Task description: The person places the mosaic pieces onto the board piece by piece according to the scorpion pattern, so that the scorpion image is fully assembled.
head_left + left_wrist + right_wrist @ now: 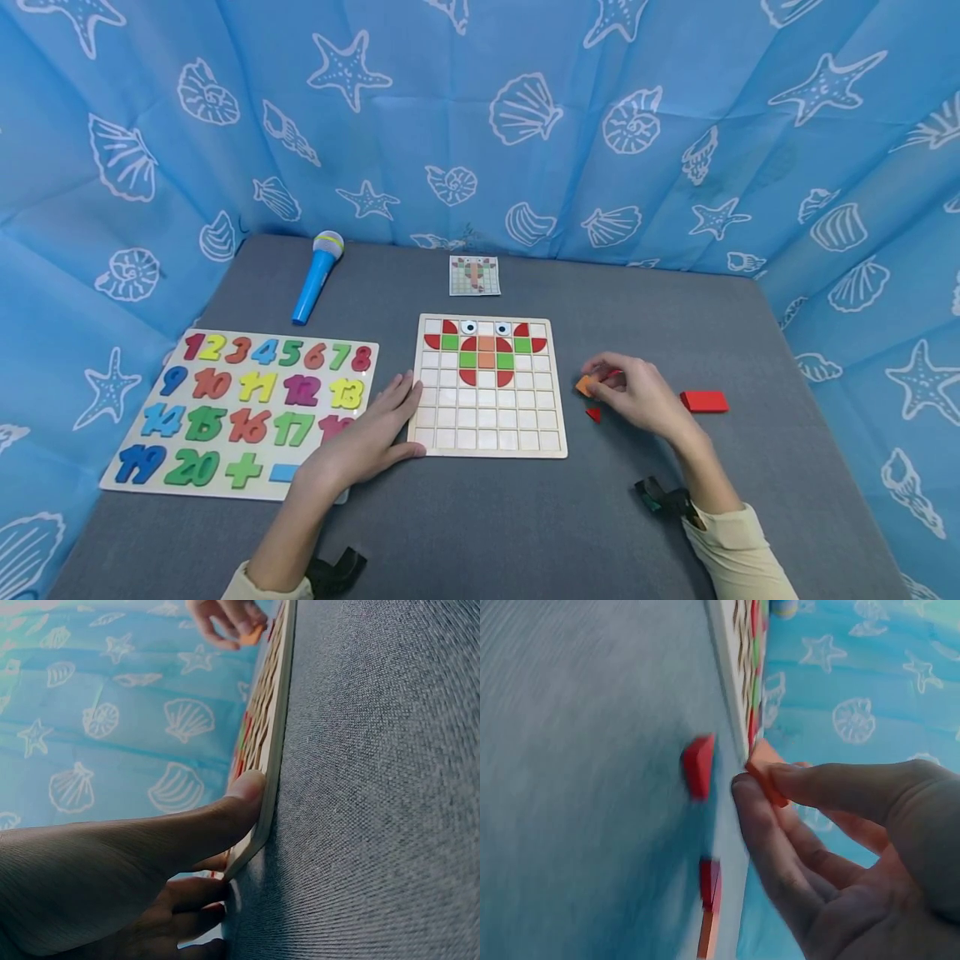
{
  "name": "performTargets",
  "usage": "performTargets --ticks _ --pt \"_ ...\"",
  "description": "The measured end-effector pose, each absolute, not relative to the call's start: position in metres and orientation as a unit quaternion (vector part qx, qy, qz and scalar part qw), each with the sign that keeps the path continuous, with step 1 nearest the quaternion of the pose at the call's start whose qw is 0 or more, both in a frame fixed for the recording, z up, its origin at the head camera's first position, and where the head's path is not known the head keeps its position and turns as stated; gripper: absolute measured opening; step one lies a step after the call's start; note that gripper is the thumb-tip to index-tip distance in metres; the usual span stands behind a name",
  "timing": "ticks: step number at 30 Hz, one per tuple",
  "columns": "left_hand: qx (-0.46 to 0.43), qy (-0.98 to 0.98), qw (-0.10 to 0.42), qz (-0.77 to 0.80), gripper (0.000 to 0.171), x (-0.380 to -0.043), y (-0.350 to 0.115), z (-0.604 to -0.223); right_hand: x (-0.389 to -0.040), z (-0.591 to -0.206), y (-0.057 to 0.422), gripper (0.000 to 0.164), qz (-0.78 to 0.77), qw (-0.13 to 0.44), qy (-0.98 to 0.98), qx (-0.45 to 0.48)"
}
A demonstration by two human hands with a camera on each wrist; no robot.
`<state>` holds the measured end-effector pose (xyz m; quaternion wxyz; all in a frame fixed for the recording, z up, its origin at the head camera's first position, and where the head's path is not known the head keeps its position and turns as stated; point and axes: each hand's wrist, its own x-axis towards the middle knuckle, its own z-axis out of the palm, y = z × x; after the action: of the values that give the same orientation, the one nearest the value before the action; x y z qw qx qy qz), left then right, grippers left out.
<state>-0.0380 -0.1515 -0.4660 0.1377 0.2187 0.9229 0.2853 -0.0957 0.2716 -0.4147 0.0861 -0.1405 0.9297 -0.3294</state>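
My right hand (641, 396) pinches a small orange block (765, 771) between thumb and fingertips, just right of the gridded wooden board (465, 417). Below those fingers a small red triangular piece (594, 414) lies on the table. In the right wrist view, further red and orange pieces lie near the hand. My left hand (367, 437) rests along the board's left edge, its thumb (244, 791) against the near edge and the other fingers stretched along the side. Red, green and orange pieces and two eye pieces form a pattern in the board's upper rows.
A picture card (474, 276) lies behind the board. To the left is a number puzzle board (258, 490), partly under my left arm, with a blue toy microphone (317, 279) beyond it. A red block (705, 402) lies right of my right hand. A blue shell-print curtain (525, 200) surrounds the table.
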Motion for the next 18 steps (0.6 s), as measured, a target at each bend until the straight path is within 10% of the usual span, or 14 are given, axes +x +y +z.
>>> performTargets --ticks 18 --pt "0.204 0.924 0.145 0.287 0.101 -0.038 -0.15 -0.468 -0.102 -0.415 0.202 0.029 -0.422 0.117 0.884 -0.162"
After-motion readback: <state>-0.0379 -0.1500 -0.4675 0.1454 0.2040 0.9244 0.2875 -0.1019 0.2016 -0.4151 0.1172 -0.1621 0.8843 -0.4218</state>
